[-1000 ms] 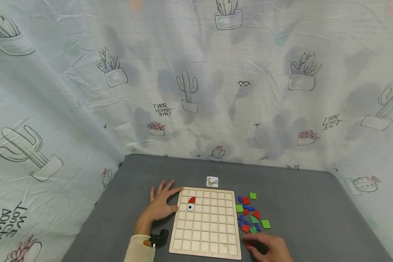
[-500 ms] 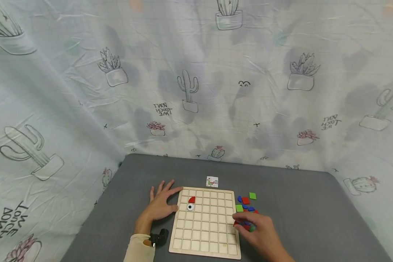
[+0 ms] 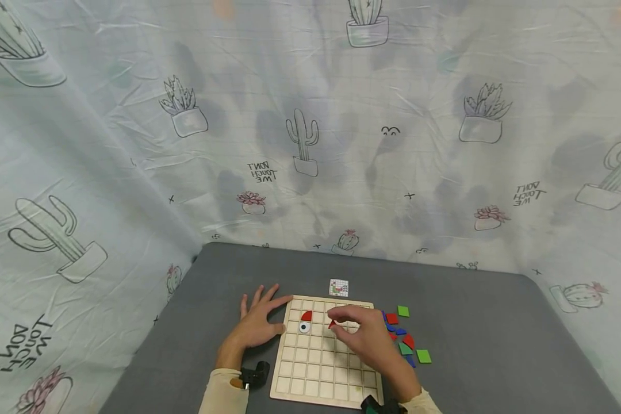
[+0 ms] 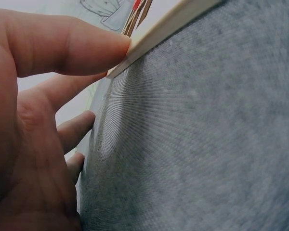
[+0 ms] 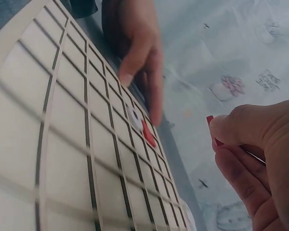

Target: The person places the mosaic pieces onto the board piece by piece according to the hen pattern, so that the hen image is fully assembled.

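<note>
A wooden grid board (image 3: 310, 371) lies on the grey table. My left hand (image 3: 259, 325) rests at its left side with fingers spread, and in the left wrist view the thumb (image 4: 86, 45) touches the board's edge. Over the upper middle cells, my right hand (image 3: 364, 333) pinches a small red tile (image 3: 332, 325) between thumb and fingers; the right wrist view shows only its thin edge, the fingers hiding the rest. Two tiles sit in the board's second column: a red quarter-circle tile (image 3: 307, 315) and, just below it, a white eye tile (image 3: 304, 327).
Loose red, blue and green tiles lie right of the board, among them a light green square (image 3: 423, 356) and a red quarter-circle (image 3: 408, 341); my right hand covers some. A small picture card (image 3: 338, 287) lies behind the board. A cactus-print curtain (image 3: 310, 230) surrounds the table.
My right hand has picked up the red tile beside the board's lower right and carried it left and away from me, over the upper cells. My left hand keeps its place.
</note>
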{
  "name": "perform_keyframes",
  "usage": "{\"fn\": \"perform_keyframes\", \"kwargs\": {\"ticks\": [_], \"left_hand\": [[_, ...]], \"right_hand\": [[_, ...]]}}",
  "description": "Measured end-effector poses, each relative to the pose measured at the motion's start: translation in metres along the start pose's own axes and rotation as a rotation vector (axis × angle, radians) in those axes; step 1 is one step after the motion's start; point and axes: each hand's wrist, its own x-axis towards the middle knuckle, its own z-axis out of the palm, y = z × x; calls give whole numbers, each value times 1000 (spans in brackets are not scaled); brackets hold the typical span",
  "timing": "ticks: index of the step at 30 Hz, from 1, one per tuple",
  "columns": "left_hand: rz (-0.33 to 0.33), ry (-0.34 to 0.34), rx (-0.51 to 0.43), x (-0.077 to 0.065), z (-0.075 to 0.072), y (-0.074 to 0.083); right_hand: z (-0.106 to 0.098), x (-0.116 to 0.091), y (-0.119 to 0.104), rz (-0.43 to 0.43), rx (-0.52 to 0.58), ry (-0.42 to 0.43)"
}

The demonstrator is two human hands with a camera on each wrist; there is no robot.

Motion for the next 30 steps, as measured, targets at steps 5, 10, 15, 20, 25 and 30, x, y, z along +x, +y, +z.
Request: {"fn": "perform_keyframes", "kwargs": {"ticks": [5, 10, 15, 20, 25, 30], "left_hand": [[-1, 4, 17, 2, 0, 0], [-5, -1, 15, 2, 1, 0], [-4, -3, 2, 2, 1, -1], [-7, 2, 3, 1, 1, 0], [-5, 5, -7, 0, 2, 0], [2, 7, -17, 0, 2, 1]], "right_hand": [[21, 17, -3, 31, 56, -47], [42, 28, 0, 25, 101, -87], [60, 32, 3, 11, 98, -145], [71, 37, 3, -28, 55, -194], [79, 41, 1, -62, -53, -237], [82, 43, -1, -133, -165, -252]]}}
